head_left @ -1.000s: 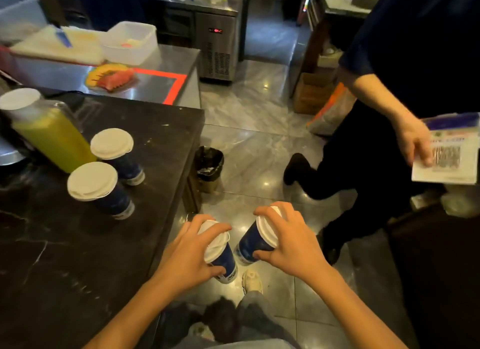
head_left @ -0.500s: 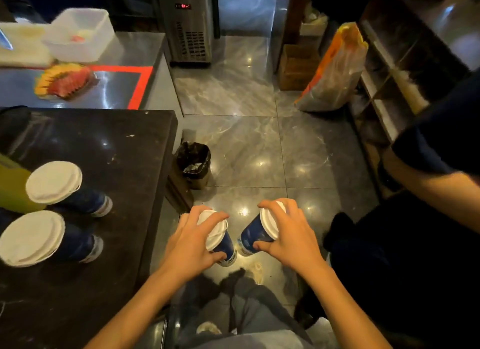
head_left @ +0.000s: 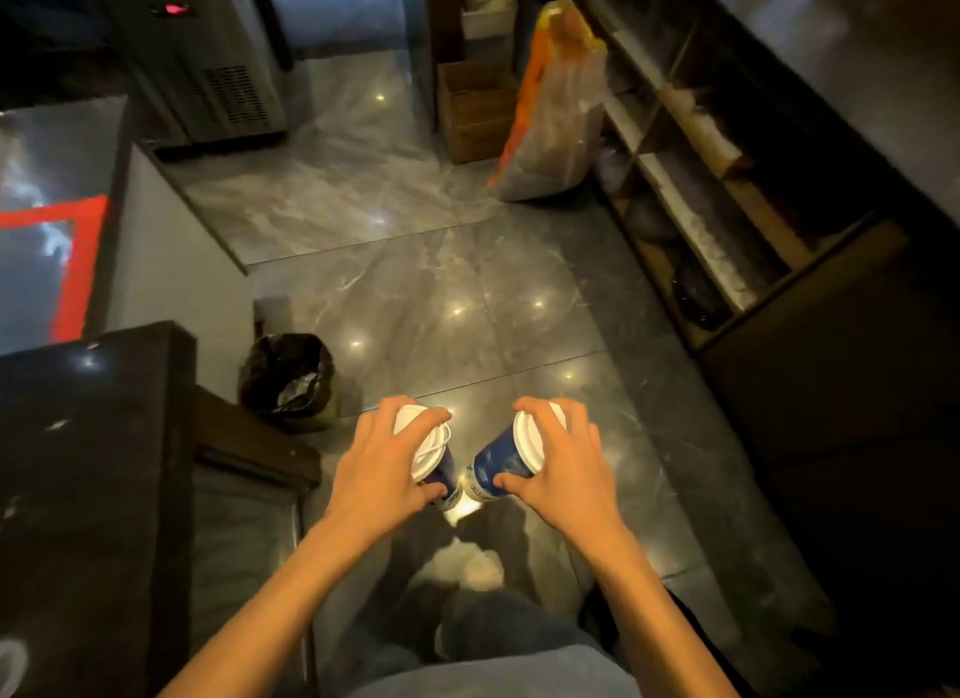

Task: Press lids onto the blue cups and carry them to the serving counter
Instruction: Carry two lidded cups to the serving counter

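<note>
Left grip: the left hand (head_left: 382, 476) is clamped from above around the left blue cup (head_left: 441, 476), fingers draped over its white lid (head_left: 423, 445), thumb against the wall below.
Right grip: the right hand (head_left: 558, 471) is closed the same way on the right blue cup (head_left: 493, 466), palm over its lid (head_left: 530, 440), thumb on the blue side.
Cup axes: both hang below their grips with the lids tilted outward and the bases leaning in toward each other, nearly touching between the two hands.
Where the cups are: in the air over the tiled floor (head_left: 441, 292), clear of the dark surface (head_left: 88, 463) that lies left of the left grip.
Key relation: no serving surface can be identified ahead; the open floor runs forward of both grips, shelving (head_left: 701, 178) to the right.
Nearer hand: neither; they are level.
Count: two cups, two lids, both seated; one bin (head_left: 285, 375) ahead-left of the left grip.
Step, judged: carrying.
</note>
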{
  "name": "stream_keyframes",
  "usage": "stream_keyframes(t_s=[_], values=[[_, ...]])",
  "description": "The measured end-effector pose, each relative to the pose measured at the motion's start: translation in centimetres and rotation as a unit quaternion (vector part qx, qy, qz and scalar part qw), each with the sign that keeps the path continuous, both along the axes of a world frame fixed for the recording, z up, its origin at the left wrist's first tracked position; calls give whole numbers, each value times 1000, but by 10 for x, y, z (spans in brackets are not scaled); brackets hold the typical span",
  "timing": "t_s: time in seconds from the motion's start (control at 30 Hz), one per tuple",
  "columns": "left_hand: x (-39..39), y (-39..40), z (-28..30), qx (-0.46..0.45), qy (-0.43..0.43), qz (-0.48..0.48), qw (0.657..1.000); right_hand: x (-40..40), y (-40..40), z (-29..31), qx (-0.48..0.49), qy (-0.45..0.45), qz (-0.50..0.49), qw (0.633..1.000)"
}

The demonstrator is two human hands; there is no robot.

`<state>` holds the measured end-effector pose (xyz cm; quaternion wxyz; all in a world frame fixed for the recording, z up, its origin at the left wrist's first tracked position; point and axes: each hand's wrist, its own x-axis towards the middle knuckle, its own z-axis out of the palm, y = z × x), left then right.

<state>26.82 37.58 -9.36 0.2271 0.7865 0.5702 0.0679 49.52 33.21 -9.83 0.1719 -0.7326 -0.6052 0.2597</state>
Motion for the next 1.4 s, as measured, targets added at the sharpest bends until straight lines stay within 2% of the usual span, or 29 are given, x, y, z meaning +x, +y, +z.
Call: stream_keyframes(t_s=[0.23,0.33,0.5,0.57,0.67,1.03,1.4], values=[[77,77,12,16,22,-106,994,67,24,7,-6,-9,-69,998],[143,133,21,7,23,-199,980,114,46,10,1,-10,-169,986],[154,141,21,14,41,-226,973,119,50,6,-36,-27,-143,989],[174,163,16,12,38,-256,966,131,56,3,-19,-36,-167,985],[220,207,15,9,34,-302,953,158,78,1,21,-60,-232,971],[358,341,18,7,-4,-451,892,241,172,12,1,-49,-395,918],[479,403,33,44,-17,-543,839,326,212,31,40,-73,-485,870]])
